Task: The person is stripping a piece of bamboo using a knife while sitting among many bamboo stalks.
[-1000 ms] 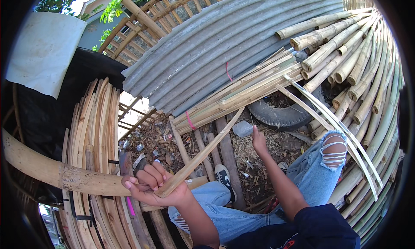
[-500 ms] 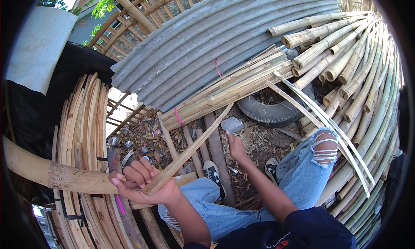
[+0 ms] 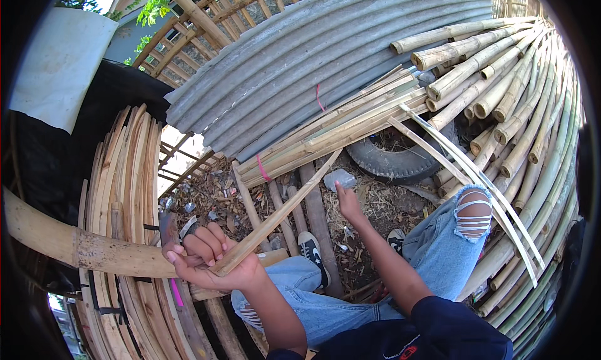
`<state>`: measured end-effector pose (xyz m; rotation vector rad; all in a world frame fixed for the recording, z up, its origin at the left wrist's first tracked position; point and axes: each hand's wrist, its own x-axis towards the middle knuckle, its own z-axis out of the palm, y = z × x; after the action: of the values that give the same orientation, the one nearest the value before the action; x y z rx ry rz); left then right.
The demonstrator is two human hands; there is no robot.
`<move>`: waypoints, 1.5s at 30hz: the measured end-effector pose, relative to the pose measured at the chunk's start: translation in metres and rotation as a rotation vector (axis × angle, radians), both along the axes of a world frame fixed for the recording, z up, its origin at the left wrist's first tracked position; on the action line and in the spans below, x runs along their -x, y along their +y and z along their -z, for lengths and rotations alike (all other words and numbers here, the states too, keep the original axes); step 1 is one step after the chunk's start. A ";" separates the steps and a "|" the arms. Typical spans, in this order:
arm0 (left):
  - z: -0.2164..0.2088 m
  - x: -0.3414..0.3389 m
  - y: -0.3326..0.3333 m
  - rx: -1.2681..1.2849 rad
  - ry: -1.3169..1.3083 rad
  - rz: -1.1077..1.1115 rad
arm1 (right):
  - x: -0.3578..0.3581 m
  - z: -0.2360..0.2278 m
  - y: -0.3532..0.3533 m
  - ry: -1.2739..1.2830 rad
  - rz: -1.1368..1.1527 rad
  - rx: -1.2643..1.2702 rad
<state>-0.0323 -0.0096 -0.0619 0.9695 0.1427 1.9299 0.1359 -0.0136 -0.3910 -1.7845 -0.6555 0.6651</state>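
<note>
My left hand (image 3: 210, 257) is at the left, palm up with its fingers curled in. It grips the near end of a long split bamboo strip (image 3: 282, 215), which slants up and away to the right. My right hand (image 3: 352, 205) is held over the ground, right of the strip and apart from it. One digit points upward, and the other fingers are mostly hidden. Just beyond it is a clear plastic piece (image 3: 339, 180). A thick bamboo pole (image 3: 119, 255) runs in from the left and passes behind my left hand.
Split strips (image 3: 119, 178) stack at the left. A strip bundle (image 3: 332, 138) with pink ties lies ahead, before corrugated metal sheets (image 3: 325, 53). A tire (image 3: 391, 163) sits under its right end. Round bamboo poles (image 3: 532, 122) fill the right. Two pale strips (image 3: 476, 178) lean by my knee.
My right hand has moved slightly away from me and to the right, with its raised digit now over the plastic piece. My left hand and the strip stay nearly in place.
</note>
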 end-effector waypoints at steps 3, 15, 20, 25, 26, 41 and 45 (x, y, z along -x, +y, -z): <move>0.005 0.005 0.005 -0.007 0.010 -0.033 | -0.012 -0.016 0.010 0.020 -0.035 0.044; 0.002 0.007 0.005 -0.020 0.017 -0.009 | 0.072 -0.246 -0.079 -0.004 -0.503 -0.191; 0.003 0.006 0.005 -0.009 -0.003 -0.020 | 0.045 -0.246 -0.069 -0.051 -0.493 0.006; 0.003 0.008 0.005 -0.007 -0.019 -0.010 | 0.079 -0.246 -0.084 0.031 -0.520 -0.225; 0.004 0.005 0.005 -0.010 -0.012 -0.002 | 0.076 -0.232 -0.078 0.036 -0.445 -0.176; 0.004 0.005 0.005 -0.059 0.070 0.085 | 0.009 -0.183 -0.057 -0.075 -0.380 0.135; 0.003 0.015 0.004 -0.053 0.046 0.076 | 0.036 -0.260 -0.079 0.018 -0.550 0.015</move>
<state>-0.0473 -0.0052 -0.0648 1.0401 0.0806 1.8513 0.1001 -0.0921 -0.1314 -1.6110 -1.1480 1.0515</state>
